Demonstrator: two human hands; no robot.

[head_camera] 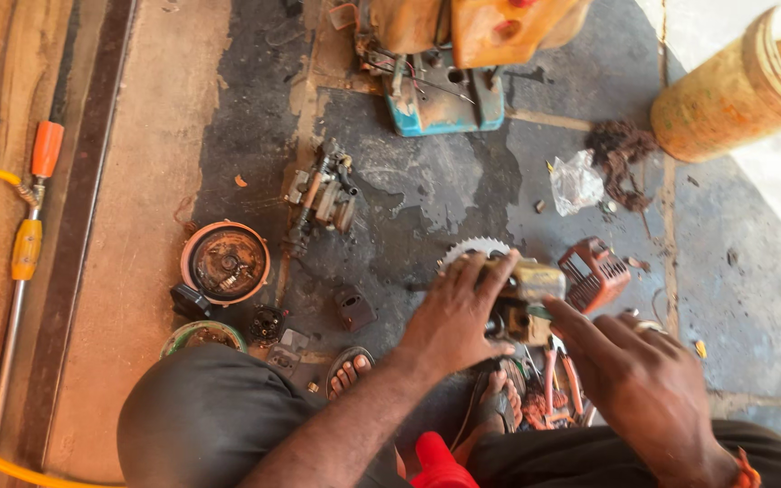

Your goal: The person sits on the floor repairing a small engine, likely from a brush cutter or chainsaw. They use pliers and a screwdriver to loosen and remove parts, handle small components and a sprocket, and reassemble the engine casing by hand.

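left hand (452,318) has its grip closed over a small engine part (524,303) on the floor (427,194). right hand (639,380) open, fingertips touching it.

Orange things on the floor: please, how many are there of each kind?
Orange grips on the spray wand: 2
Round orange housing: 1
Orange ribbed cover: 1
Orange tank: 1
Orange-stained tub: 1
Total: 6
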